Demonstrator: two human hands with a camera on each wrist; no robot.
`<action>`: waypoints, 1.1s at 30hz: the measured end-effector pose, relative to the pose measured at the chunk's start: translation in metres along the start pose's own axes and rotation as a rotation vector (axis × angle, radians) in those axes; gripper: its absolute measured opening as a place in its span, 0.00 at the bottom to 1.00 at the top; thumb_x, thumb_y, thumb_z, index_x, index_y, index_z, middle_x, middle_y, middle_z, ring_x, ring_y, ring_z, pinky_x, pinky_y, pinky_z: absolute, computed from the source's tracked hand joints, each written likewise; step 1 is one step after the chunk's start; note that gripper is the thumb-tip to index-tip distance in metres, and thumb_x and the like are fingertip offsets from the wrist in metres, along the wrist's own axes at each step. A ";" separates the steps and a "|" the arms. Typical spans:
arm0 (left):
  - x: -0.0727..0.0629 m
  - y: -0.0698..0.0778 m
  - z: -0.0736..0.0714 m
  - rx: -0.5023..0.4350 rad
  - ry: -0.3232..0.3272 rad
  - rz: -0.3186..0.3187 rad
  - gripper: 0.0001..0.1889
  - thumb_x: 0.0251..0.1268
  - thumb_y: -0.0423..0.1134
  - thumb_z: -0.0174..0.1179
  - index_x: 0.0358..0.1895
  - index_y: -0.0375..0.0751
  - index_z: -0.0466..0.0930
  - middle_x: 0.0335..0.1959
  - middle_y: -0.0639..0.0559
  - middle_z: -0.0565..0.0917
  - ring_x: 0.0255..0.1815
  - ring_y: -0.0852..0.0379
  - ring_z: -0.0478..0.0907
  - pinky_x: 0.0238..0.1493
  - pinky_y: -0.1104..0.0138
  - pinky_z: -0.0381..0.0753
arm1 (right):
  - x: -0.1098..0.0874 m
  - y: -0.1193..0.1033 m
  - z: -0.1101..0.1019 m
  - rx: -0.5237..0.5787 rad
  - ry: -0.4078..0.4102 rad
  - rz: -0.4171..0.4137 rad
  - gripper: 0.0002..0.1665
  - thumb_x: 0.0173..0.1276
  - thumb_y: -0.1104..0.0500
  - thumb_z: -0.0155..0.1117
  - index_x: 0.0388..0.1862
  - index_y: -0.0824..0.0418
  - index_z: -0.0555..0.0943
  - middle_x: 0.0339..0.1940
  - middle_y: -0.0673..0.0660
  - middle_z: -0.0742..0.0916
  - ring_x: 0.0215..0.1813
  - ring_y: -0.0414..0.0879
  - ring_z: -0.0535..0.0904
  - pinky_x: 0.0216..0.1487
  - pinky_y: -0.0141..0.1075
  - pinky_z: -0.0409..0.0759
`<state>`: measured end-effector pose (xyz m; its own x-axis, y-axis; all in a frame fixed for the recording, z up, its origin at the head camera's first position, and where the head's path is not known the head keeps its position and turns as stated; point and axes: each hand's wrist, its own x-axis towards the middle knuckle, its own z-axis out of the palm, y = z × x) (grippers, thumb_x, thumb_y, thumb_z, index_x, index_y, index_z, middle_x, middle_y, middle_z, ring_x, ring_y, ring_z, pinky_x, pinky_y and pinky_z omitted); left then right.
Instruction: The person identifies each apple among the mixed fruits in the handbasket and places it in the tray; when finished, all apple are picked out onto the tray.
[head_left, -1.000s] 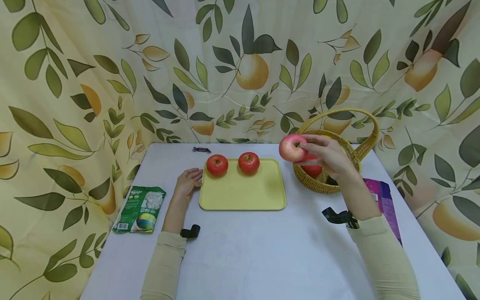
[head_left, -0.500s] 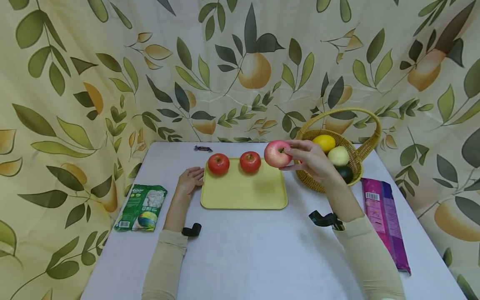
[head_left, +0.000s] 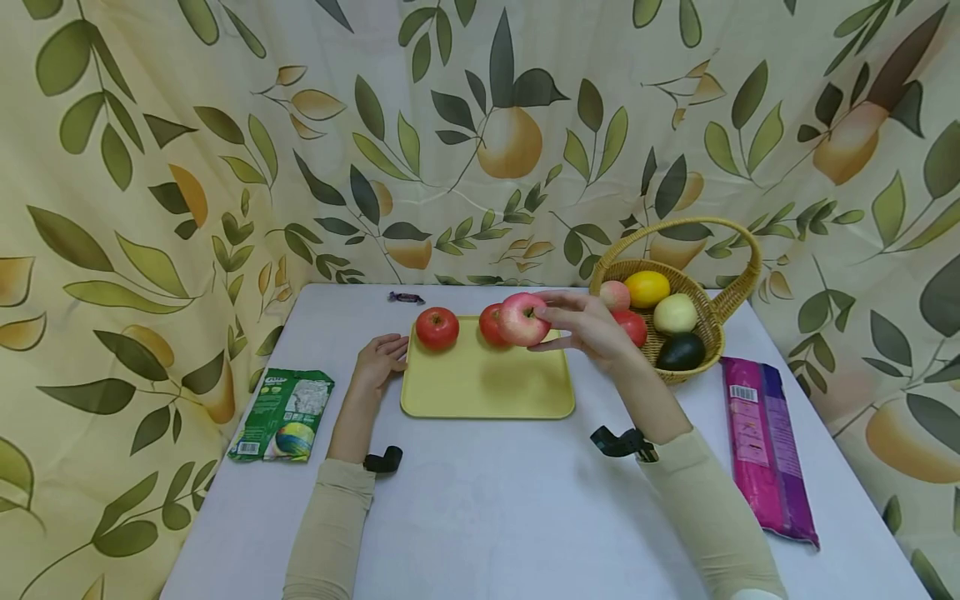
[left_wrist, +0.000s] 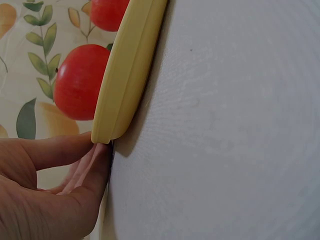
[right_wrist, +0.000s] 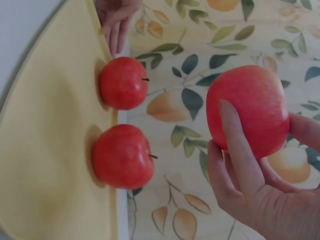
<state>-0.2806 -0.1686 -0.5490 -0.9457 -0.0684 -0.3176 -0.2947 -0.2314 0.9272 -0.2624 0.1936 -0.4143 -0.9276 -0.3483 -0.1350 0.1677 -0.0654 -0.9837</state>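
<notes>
In the head view, my right hand [head_left: 588, 327] holds a pink-red apple [head_left: 523, 320] above the right half of the yellow tray [head_left: 487, 392]. The right wrist view shows thumb and fingers around the apple's sides. Two red apples stand along the tray's far edge: the left one [head_left: 437, 328] in full view, the other red apple [head_left: 492, 325] partly hidden behind the held apple. At the tray's left edge rests my left hand [head_left: 378, 364], its fingers extended. In the left wrist view, the thumb and fingertips of the left hand [left_wrist: 55, 185] touch the tray's rim.
A wicker basket [head_left: 738, 296] at the back right holds several fruits, among them a yellow lemon [head_left: 647, 289] and a dark avocado [head_left: 681, 352]. A purple-pink packet [head_left: 768, 454] lies at the right, a green packet [head_left: 283, 417] at the left. Behind the tray is a wrapped candy [head_left: 406, 297].
My right hand has carried the apple leftward from the basket to above the tray, now in front of the second red apple. The left hand stays at the tray's edge.
</notes>
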 end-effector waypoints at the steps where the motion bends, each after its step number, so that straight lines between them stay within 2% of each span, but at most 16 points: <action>1: 0.000 0.000 0.000 0.001 -0.001 0.000 0.39 0.60 0.07 0.52 0.77 0.25 0.59 0.74 0.30 0.71 0.76 0.41 0.69 0.75 0.55 0.71 | 0.001 0.001 0.002 -0.002 -0.005 0.005 0.31 0.75 0.61 0.67 0.72 0.69 0.72 0.67 0.60 0.78 0.56 0.53 0.83 0.56 0.68 0.80; 6: 0.000 0.000 0.000 0.005 -0.002 -0.003 0.38 0.61 0.07 0.51 0.77 0.25 0.59 0.74 0.30 0.71 0.76 0.41 0.69 0.75 0.55 0.72 | 0.007 0.010 0.012 0.007 -0.028 0.026 0.29 0.75 0.61 0.67 0.70 0.69 0.73 0.65 0.61 0.79 0.54 0.54 0.84 0.56 0.68 0.80; 10: 0.000 0.000 0.000 0.004 0.000 -0.005 0.38 0.60 0.07 0.51 0.76 0.25 0.60 0.74 0.30 0.71 0.76 0.41 0.70 0.74 0.56 0.72 | 0.012 0.018 0.021 0.013 -0.043 0.043 0.28 0.75 0.62 0.66 0.70 0.69 0.73 0.63 0.61 0.80 0.53 0.54 0.84 0.51 0.63 0.85; 16: 0.000 0.000 0.001 0.008 0.002 -0.007 0.38 0.60 0.07 0.51 0.76 0.25 0.60 0.74 0.30 0.71 0.76 0.41 0.70 0.74 0.56 0.72 | 0.019 0.027 0.033 0.019 -0.049 0.062 0.29 0.73 0.61 0.68 0.69 0.69 0.74 0.62 0.61 0.81 0.52 0.54 0.85 0.48 0.60 0.88; 23: -0.001 0.000 0.001 0.013 0.006 -0.004 0.38 0.59 0.07 0.52 0.76 0.25 0.60 0.74 0.30 0.71 0.76 0.41 0.70 0.74 0.55 0.72 | 0.027 0.039 0.049 0.029 -0.066 0.099 0.30 0.72 0.60 0.69 0.69 0.69 0.74 0.61 0.63 0.81 0.50 0.55 0.86 0.54 0.66 0.82; 33: -0.002 0.001 0.002 0.013 0.010 0.001 0.38 0.60 0.07 0.52 0.76 0.25 0.60 0.74 0.30 0.71 0.76 0.41 0.70 0.75 0.54 0.72 | 0.040 0.060 0.070 0.005 -0.054 0.155 0.28 0.72 0.61 0.69 0.68 0.68 0.76 0.64 0.63 0.82 0.53 0.55 0.85 0.47 0.59 0.88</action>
<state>-0.2791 -0.1672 -0.5470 -0.9446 -0.0784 -0.3189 -0.2958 -0.2183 0.9300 -0.2657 0.1102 -0.4708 -0.8712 -0.4042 -0.2786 0.3095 -0.0116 -0.9508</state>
